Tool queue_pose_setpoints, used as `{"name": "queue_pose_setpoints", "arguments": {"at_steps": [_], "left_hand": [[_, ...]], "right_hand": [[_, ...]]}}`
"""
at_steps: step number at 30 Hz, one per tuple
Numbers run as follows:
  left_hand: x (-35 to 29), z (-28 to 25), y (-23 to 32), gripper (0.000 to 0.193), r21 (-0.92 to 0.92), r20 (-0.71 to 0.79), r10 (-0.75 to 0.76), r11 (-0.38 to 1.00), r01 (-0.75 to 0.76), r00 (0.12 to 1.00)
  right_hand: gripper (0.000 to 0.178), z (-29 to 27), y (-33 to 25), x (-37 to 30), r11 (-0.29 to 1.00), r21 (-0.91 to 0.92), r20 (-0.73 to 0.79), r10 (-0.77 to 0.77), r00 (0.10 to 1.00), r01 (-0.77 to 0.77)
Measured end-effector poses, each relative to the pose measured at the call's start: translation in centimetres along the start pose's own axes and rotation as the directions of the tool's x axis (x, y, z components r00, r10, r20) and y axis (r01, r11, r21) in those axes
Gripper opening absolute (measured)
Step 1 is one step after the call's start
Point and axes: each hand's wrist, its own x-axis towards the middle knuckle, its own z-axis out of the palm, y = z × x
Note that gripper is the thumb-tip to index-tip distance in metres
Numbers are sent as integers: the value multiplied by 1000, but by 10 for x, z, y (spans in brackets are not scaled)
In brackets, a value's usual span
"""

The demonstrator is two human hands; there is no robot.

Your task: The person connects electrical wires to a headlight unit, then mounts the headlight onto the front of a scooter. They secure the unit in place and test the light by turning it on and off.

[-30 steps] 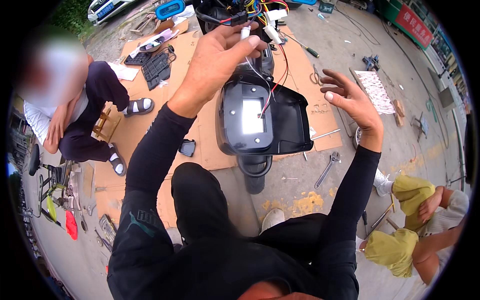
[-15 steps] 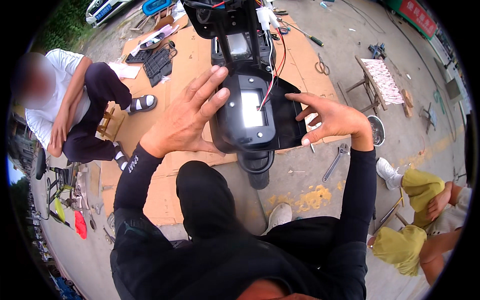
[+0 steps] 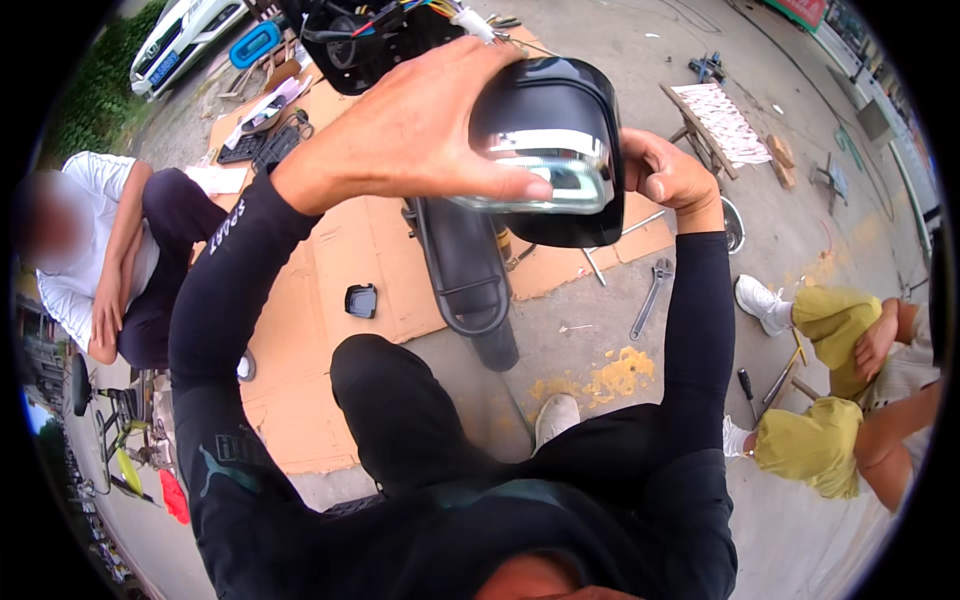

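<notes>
Both sleeves point(image 3: 698, 350) are black, the trousers point(image 3: 392, 395) too.

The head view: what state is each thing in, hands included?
Headlight unit: held up, lens showing
Left hand: gripping the headlight unit
Right hand: at the unit's right edge, fingertips partly hidden
Coloured wires: exposed, bunched
Cardboard: spread flat
Small black tray: lying on the cardboard
Adjustable wrench: lying on the ground

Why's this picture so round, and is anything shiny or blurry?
In the head view, the fisheye lens bends straight edges toward the round rim; in the head view, the glossy lamp housing in the left hand has bright highlights; in the head view, the seated person's head is blurred.
</notes>
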Motion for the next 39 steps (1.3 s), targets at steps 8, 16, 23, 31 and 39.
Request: {"name": "queue_pose_setpoints", "arguments": {"at_steps": [8, 16, 23, 31, 39], "left_hand": [[85, 22, -3, 111, -169, 205, -257, 941, 293, 944], [73, 25, 8, 91, -435, 128, -367, 814, 385, 921], [6, -17, 48, 52, -14, -395, 37, 999, -46, 918], [-15, -139, -169, 46, -530, -484, -546, 805, 268, 684], [-9, -123, -205, 36, -781, -279, -712, 559, 279, 645]], "right_hand": [[107, -2, -18, -17, 981, -141, -301, -168, 939, 130], [100, 0, -21, 4, 946, -245, -337, -287, 897, 211], [106, -2, -19, 9, 946, -144, -371, -325, 870, 292], [111, -7, -1, 26, 894, -74, -433, -428, 793, 442], [98, 4, -22, 53, 892, -126, -381, -448, 809, 435]]}}
